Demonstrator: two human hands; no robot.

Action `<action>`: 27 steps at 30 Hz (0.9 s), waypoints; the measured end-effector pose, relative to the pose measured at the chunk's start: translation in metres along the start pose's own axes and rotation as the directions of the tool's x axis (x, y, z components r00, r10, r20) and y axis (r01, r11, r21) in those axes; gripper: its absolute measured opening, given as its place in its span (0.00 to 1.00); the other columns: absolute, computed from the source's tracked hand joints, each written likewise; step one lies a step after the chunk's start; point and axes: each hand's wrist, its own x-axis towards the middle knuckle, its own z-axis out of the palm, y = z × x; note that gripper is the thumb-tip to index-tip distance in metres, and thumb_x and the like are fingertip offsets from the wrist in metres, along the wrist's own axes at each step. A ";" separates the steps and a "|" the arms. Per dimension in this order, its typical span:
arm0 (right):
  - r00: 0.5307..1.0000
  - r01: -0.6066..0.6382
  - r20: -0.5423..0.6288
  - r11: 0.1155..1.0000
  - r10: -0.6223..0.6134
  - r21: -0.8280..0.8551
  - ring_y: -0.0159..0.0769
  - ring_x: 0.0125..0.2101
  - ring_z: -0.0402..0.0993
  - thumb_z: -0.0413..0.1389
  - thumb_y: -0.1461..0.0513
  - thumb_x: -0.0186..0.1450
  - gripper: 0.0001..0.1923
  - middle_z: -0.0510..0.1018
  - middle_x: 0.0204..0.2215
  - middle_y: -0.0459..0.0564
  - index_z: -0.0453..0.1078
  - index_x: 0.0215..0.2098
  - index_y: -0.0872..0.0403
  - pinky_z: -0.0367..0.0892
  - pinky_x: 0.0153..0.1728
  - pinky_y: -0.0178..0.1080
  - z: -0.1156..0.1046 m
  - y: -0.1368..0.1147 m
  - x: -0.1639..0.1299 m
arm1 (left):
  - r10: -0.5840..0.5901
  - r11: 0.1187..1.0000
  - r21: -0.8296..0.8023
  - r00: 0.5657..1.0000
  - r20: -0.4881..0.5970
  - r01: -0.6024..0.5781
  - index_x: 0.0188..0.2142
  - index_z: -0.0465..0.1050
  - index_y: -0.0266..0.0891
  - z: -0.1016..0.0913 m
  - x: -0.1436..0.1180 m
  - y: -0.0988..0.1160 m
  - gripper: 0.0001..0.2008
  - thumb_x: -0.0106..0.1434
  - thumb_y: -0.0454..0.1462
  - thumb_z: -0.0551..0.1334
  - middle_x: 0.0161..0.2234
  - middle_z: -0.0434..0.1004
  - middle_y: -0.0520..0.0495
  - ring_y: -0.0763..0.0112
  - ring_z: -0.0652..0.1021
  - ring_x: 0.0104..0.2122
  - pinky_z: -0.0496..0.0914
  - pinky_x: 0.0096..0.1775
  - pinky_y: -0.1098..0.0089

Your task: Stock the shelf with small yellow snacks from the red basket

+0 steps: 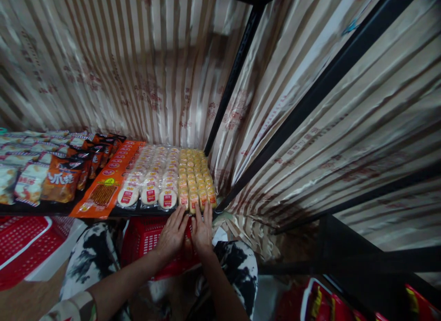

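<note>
My left hand [173, 232] and my right hand [202, 229] reach side by side to the front edge of a low black shelf [44, 208]. The fingertips of both hands touch the front ends of rows of small yellow wrapped snack packs [195, 174]. Left of these lie rows of round white cakes with red labels [151, 174]. Whether either hand grips a pack is hidden by the fingers. A red plastic basket [144, 238] sits on my lap under my hands.
Flat orange packets [110, 178] and orange and white snack bags [41, 169] fill the shelf's left part. Striped fabric [138, 68] hangs behind and to the right. Black frame posts [234, 77] stand at the corner. Red baskets [24, 243] lie at lower left.
</note>
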 end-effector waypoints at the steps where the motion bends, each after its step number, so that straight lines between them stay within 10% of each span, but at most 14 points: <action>1: 1.000 0.004 0.003 1.000 -0.004 -0.006 0.47 0.65 0.31 0.43 0.63 0.67 0.25 0.38 0.66 0.53 0.55 0.62 0.53 0.52 0.58 0.57 0.000 0.000 0.000 | -0.009 1.000 -0.001 1.000 0.011 0.009 0.55 0.62 0.30 -0.001 -0.003 0.001 0.20 0.63 0.29 0.49 0.61 0.54 0.31 0.55 0.50 0.63 0.63 0.55 0.55; 27: 0.994 0.108 -0.028 0.994 -0.109 -0.027 0.44 0.55 0.57 0.42 0.68 0.64 0.24 0.63 0.54 0.62 0.61 0.57 0.59 0.61 0.52 0.50 0.007 -0.010 -0.009 | -0.068 0.996 -0.052 0.982 0.176 0.078 0.56 0.61 0.29 0.006 0.005 -0.011 0.22 0.63 0.31 0.49 0.60 0.57 0.32 0.54 0.56 0.61 0.62 0.56 0.54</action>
